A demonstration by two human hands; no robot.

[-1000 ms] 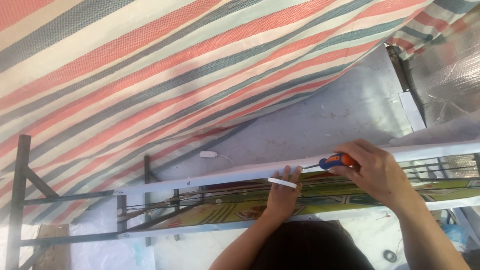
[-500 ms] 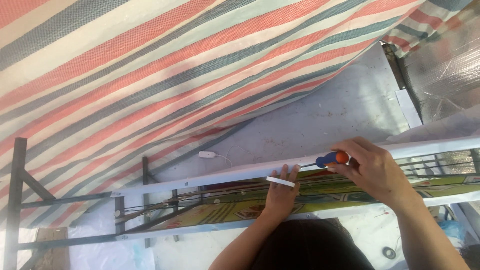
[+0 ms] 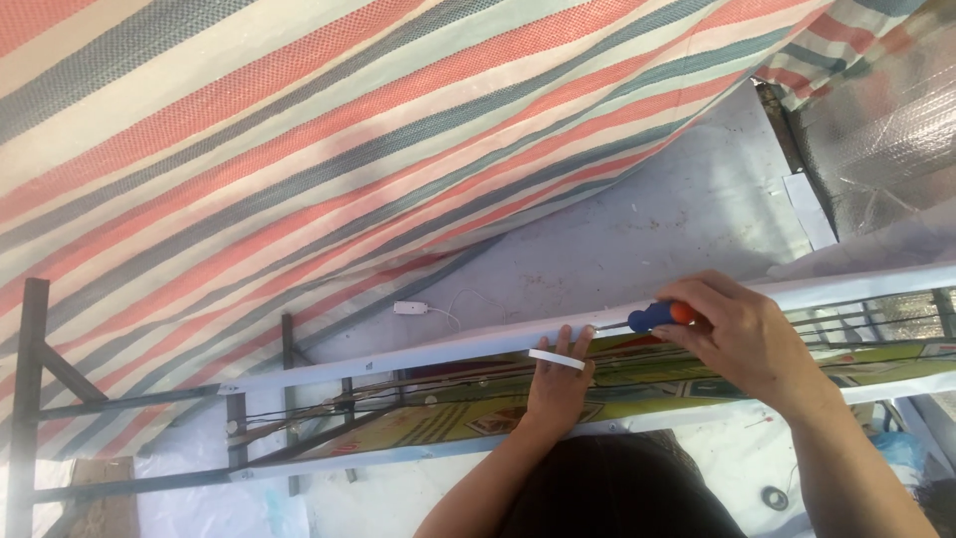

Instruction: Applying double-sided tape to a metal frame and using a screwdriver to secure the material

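My right hand (image 3: 742,339) grips a screwdriver with a blue and orange handle (image 3: 657,316), its tip set against the long white frame rail (image 3: 398,357). My left hand (image 3: 560,384) presses against the same rail just left of the tip, with a thin white strip (image 3: 556,360) lying across its fingers. Below the rail lies a yellow-green printed panel (image 3: 468,413). Dark hair of my head fills the bottom middle.
A striped red, grey and white tarp (image 3: 299,149) hangs overhead. A dark metal frame (image 3: 40,399) stands at left. A small white device with a cord (image 3: 410,308) lies on the grey wall sheet (image 3: 647,229). Silver foil sheeting (image 3: 886,120) is at right.
The view has shifted slightly. Both hands stay at the rail, with the screwdriver still at the same spot.
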